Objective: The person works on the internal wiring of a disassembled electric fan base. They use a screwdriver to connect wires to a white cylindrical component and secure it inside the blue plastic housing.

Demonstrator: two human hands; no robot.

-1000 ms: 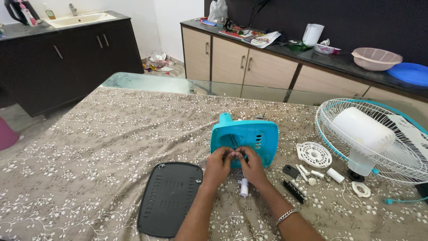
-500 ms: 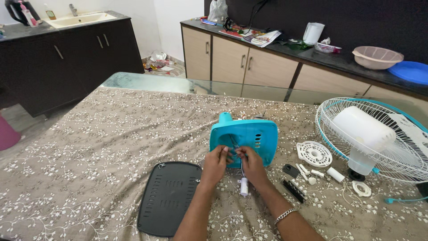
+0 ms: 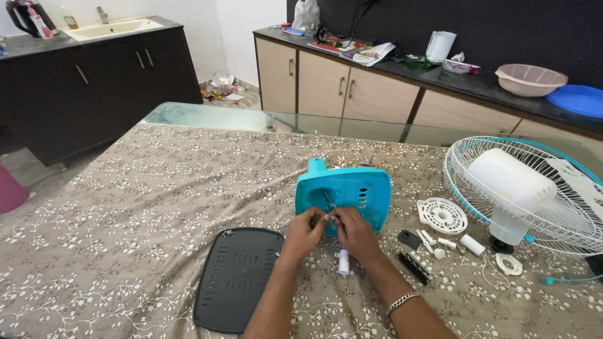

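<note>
A turquoise fan base housing (image 3: 349,191) lies on the patterned tablecloth (image 3: 157,207), its open side toward me. My left hand (image 3: 306,230) and my right hand (image 3: 352,231) meet just in front of it, fingertips pinched on thin wires coming out of the housing. A small white cylindrical part (image 3: 343,262) lies on the cloth just under my right hand. A metal bracelet sits on my right wrist.
A black ribbed base plate (image 3: 237,276) lies at the left of my arms. Small white and black parts (image 3: 433,242) and a round white disc (image 3: 442,215) lie to the right. A white fan head in a wire grille (image 3: 521,188) lies at far right. Cabinets stand behind.
Both hands stay at the housing opening; the fingers have shifted slightly on the wires. Nothing else has moved.
</note>
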